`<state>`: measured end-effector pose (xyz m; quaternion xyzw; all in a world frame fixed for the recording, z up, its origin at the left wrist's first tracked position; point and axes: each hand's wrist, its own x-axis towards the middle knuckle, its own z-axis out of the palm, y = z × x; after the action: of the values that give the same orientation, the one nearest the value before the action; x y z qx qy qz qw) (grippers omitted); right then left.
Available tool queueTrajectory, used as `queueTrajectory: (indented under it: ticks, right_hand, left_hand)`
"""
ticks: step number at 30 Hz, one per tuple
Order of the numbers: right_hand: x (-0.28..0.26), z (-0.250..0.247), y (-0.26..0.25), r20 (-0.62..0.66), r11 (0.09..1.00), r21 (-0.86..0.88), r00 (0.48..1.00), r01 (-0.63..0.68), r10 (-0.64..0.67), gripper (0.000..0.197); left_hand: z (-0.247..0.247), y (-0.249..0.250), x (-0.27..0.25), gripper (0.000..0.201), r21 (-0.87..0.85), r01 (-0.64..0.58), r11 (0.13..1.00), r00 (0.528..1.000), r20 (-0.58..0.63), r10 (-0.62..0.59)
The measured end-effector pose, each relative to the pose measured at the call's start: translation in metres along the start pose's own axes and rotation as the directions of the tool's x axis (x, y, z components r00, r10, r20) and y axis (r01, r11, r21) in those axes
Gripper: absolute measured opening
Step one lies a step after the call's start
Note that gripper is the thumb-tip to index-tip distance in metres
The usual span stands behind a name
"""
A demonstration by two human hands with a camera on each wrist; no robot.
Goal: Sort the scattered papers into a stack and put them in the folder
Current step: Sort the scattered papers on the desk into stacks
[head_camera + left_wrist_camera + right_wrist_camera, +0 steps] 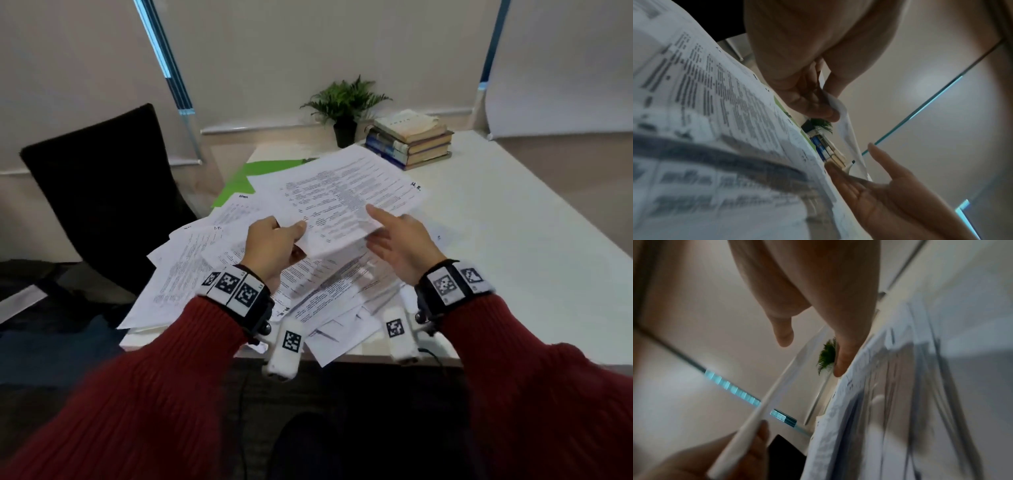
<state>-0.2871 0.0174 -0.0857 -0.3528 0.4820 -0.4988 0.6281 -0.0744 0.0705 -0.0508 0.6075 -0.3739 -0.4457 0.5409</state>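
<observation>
My left hand (pixel 281 240) pinches the near edge of a small bundle of printed sheets (pixel 342 195) lifted above the table, thumb on top. In the left wrist view the same left hand (pixel 813 97) pinches the sheets (pixel 846 129) edge-on. My right hand (pixel 394 236) is just right of the bundle, fingers straight and spread, holding nothing; its fingertips (pixel 840 368) are near the loose pile. Scattered papers (pixel 212 267) lie in a heap under both hands. A green folder (pixel 253 178) lies flat beyond the heap, mostly covered.
A white table (pixel 513 260) carries everything. A stack of books (pixel 411 140) and a potted fern (pixel 344 113) stand at the far edge. A black chair (pixel 102 192) stands left of the table. Some sheets overhang the near edge (pixel 329 353).
</observation>
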Motion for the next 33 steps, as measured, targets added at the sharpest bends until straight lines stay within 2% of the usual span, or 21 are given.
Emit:
queueTrajectory:
  ticks: [1,3,4,6,8,10,12,14,15,17,18,20,21,23,25,26,28,29,30,31,33]
  right_hand:
    - [-0.007,-0.001,0.004,0.011,0.996,0.089,1.0,-0.015,0.014,0.092]
    - [-0.015,0.0,0.013,-0.035,0.99,0.139,0.999,0.002,0.003,0.057]
    - [-0.013,-0.001,0.018,-0.067,0.989,0.148,0.998,0.01,0.0,0.055]
    - [-0.014,-0.004,0.021,-0.145,0.988,0.155,0.989,0.023,0.0,0.084]
    - [-0.006,-0.015,0.023,-0.247,0.987,0.133,0.968,0.086,-0.051,0.106]
    - [-0.001,-0.03,0.022,-0.342,0.99,0.039,0.933,0.136,-0.114,0.106]
    - [0.001,-0.039,0.022,-0.389,0.988,0.001,0.91,0.154,-0.142,0.088]
    - [0.01,-0.046,0.024,-0.409,0.984,-0.025,0.896,0.175,-0.17,0.066]
    - [0.014,-0.047,0.023,-0.401,0.983,-0.03,0.898,0.183,-0.179,0.061]
    - [0.022,-0.05,0.021,-0.371,0.982,-0.048,0.91,0.18,-0.185,0.057]
    - [0.025,-0.051,0.018,-0.357,0.981,-0.053,0.914,0.188,-0.194,0.055]
    - [0.03,-0.055,0.016,-0.344,0.978,-0.04,0.915,0.207,-0.208,0.052]
    - [0.032,-0.056,0.014,-0.334,0.977,-0.036,0.919,0.209,-0.209,0.051]
    - [0.032,-0.058,0.011,-0.279,0.977,-0.061,0.937,0.204,-0.213,0.055]
    - [0.031,-0.062,0.011,-0.209,0.976,-0.111,0.955,0.19,-0.21,0.076]
    - [0.029,-0.061,0.012,-0.168,0.972,-0.142,0.963,0.188,-0.21,0.092]
    - [0.024,-0.057,0.018,-0.101,0.965,-0.194,0.974,0.18,-0.202,0.113]
    - [0.024,-0.054,0.022,-0.082,0.964,-0.205,0.979,0.168,-0.188,0.113]
    - [0.023,-0.049,0.024,-0.071,0.96,-0.222,0.98,0.168,-0.188,0.106]
    - [0.021,-0.043,0.024,-0.064,0.956,-0.242,0.98,0.168,-0.188,0.09]
    - [0.018,-0.028,0.025,-0.056,0.938,-0.313,0.983,0.151,-0.177,0.048]
  left_hand:
    - [0.004,-0.002,-0.012,0.026,0.028,0.001,1.0,1.0,0.027,-0.001]
    - [0.011,-0.008,-0.026,0.021,0.099,-0.007,0.995,0.997,0.079,-0.001]
    - [0.012,-0.012,-0.03,0.019,0.162,-0.032,0.986,0.995,0.1,0.016]
    - [0.01,-0.016,-0.036,0.028,0.37,-0.143,0.918,0.984,0.151,0.093]
    - [0.003,-0.021,-0.036,0.05,0.612,-0.245,0.752,0.967,0.213,0.141]
    - [-0.004,-0.027,-0.033,0.083,0.79,-0.293,0.539,0.955,0.265,0.132]
    - [-0.008,-0.033,-0.028,0.106,0.885,-0.299,0.356,0.953,0.293,0.073]
    - [-0.01,-0.034,-0.021,0.097,0.918,-0.294,0.267,0.954,0.298,0.025]
    - [-0.012,-0.033,-0.019,0.082,0.922,-0.295,0.249,0.953,0.302,0.011]
    - [-0.015,-0.031,-0.012,0.035,0.915,-0.324,0.241,0.945,0.324,0.041]
    - [-0.017,-0.028,-0.01,0.021,0.909,-0.329,0.256,0.944,0.323,0.066]
    - [-0.027,-0.019,-0.006,0.031,0.913,-0.289,0.288,0.956,0.26,0.133]
    - [-0.033,-0.011,-0.003,0.028,0.915,-0.251,0.316,0.964,0.205,0.171]
    - [-0.048,0.003,0.004,0.021,0.904,-0.2,0.377,0.949,0.083,0.305]
    - [-0.06,0.018,0.009,0.026,0.877,-0.208,0.434,0.891,-0.014,0.454]
    - [-0.063,0.025,0.01,0.025,0.864,-0.255,0.435,0.851,-0.012,0.524]
    - [-0.061,0.033,0.012,0.022,0.84,-0.378,0.389,0.784,0.067,0.617]
    - [-0.058,0.033,0.01,0.021,0.823,-0.44,0.36,0.764,0.133,0.631]
    - [-0.054,0.031,0.007,0.02,0.804,-0.496,0.328,0.75,0.207,0.628]
    - [-0.05,0.027,0.004,0.019,0.786,-0.54,0.302,0.743,0.276,0.61]
    - [-0.042,0.015,-0.002,0.017,0.751,-0.598,0.281,0.744,0.39,0.542]
